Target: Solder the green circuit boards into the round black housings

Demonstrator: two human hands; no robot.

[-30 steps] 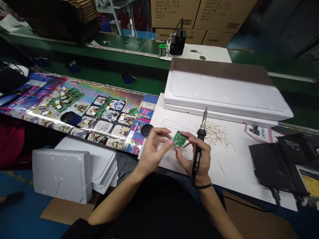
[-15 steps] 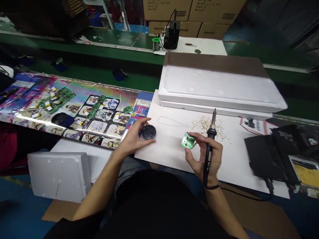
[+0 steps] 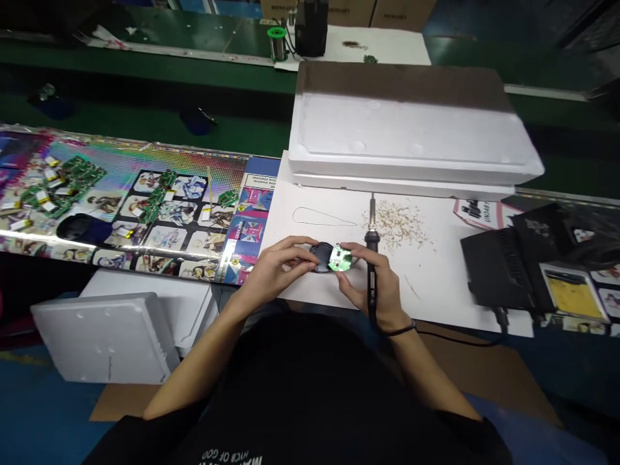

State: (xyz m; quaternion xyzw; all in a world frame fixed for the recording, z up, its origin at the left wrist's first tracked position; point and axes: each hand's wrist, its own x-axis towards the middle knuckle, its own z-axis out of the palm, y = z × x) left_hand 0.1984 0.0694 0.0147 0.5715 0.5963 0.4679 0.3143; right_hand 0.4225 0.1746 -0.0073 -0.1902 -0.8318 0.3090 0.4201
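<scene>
My left hand [image 3: 285, 266] pinches a dark round plastic housing [image 3: 322, 257] by its left side, its hollow face turned up. Close against the housing's right edge is a small green circuit board [image 3: 341, 258], held between the thumb and fingers of my right hand [image 3: 375, 284]. That same hand also carries a black soldering iron [image 3: 372, 271], its metal tip pointing away from me. Whether board and housing touch, I cannot tell. Beyond them a thin wire loop [image 3: 320, 217] lies on the white sheet [image 3: 310, 294].
Small tan bits [image 3: 400, 223] are scattered past the iron. A white foam box [image 3: 411, 129] stands behind. At right sits a black soldering station [image 3: 494, 265] with a cable. Circuit boards with battery cells [image 3: 62, 184] lie on the shiny printed sheet at left.
Both hands have come together: the housing moved right and the circuit board moved left, so they now sit side by side. The camera view has tilted down.
</scene>
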